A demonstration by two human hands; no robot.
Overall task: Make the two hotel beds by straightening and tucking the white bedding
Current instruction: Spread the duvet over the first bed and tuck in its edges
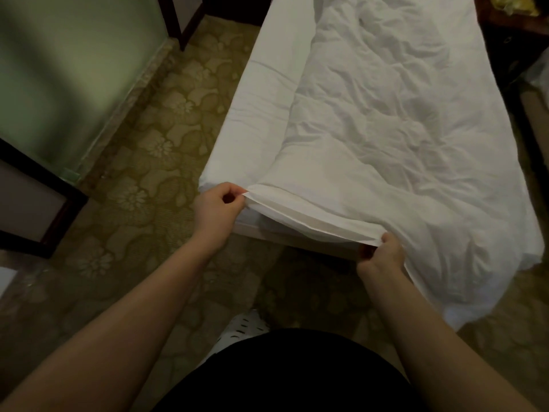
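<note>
Two hands are seen at the foot of one bed, both grasping the near edge of the white duvet. The left hand is closed on the corner of that edge, which is pinched between thumb and curled fingers just off the bed's left corner. The right hand is curled round the same edge further right, and the hem between them is drawn into a straight, raised line above the mattress end. The duvet is spread along the length of the bed, its surface creased and rumpled, and its near right part is draped over the foot towards the floor. A strip of white sheet is left uncovered along the bed's left side. A flower-patterned carpet is laid beneath, and a dark-framed piece of furniture is seen at the left.
</note>
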